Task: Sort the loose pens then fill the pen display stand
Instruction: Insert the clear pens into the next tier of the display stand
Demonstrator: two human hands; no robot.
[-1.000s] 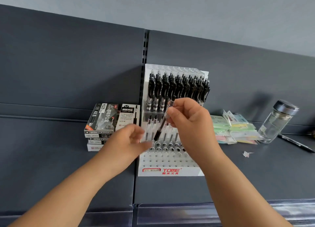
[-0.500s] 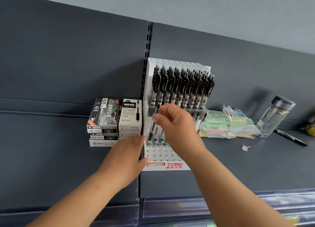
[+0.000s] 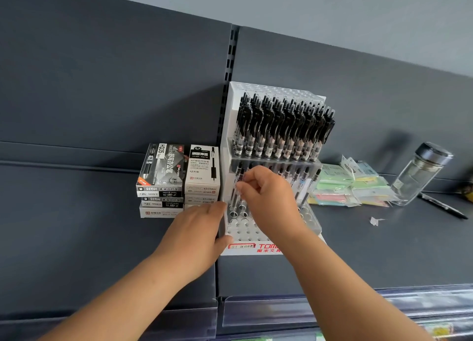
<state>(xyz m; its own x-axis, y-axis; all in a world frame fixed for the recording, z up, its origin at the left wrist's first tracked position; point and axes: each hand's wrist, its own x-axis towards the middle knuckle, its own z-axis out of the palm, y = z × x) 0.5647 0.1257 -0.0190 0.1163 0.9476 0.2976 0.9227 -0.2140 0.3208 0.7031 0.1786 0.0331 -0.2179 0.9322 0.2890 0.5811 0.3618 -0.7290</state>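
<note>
On my feed the right hand pinches a clear-barrelled pen near its top, holding it almost upright with its lower end at the left-hand holes in the lower tier of the white pen display stand. The left hand lies against the stand's left side, thumb on the front corner. I see black pens packing the upper tier, stacked pen boxes just left, and sticky-note packets, a glass bottle and a loose black pen to the right.
</note>
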